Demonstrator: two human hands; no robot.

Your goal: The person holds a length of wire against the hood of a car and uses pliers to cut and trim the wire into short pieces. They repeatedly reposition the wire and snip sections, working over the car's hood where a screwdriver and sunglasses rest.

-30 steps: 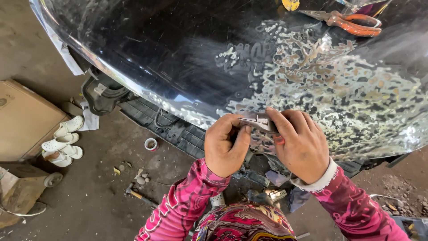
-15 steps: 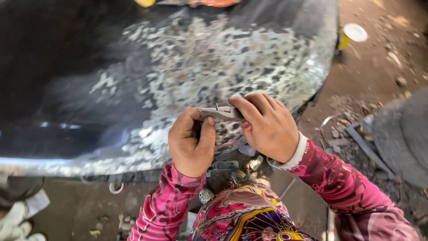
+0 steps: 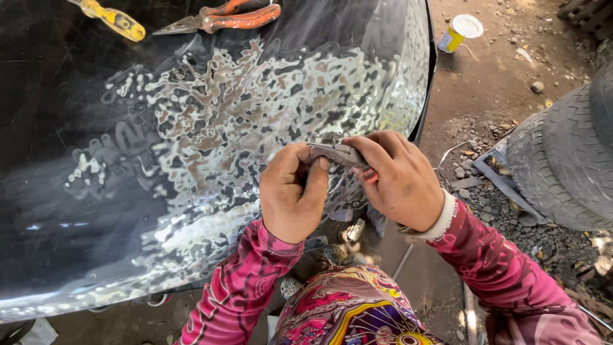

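Over the hood (image 3: 191, 128), both hands' (image 3: 348, 185) grip on pliers (image 3: 338, 153)

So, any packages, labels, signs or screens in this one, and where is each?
Can: on the dirt ground at the upper right, beyond the dark panel's edge; a short cylinder with a yellow side, a bluish label patch and a white top.
No signs or screens show.

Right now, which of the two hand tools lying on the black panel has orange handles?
The pliers, near the panel's top edge. The tool left of them, a screwdriver, has a yellow handle instead.
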